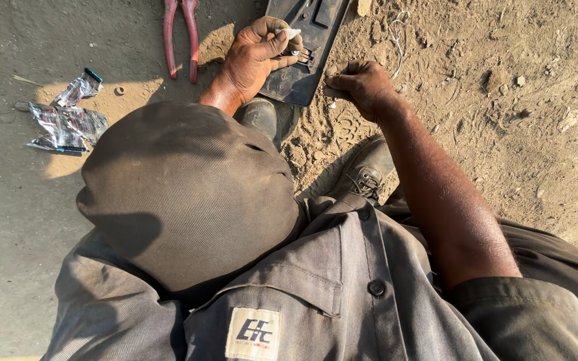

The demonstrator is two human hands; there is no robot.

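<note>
On the dirt ground | dark plastic panel [300,60] is lying flat | left hand [252,59] is pinching a small white piece [290,32] over it | right hand [362,85] is resting closed on its edge, contents unclear | piece could slip into loose sand | red pliers [180,37] lying near.

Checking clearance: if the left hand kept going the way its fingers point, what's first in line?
The left hand points right, over the dark flat panel. Its fingers already rest there by small metal bits, so probably those first; depth is unclear.
</note>
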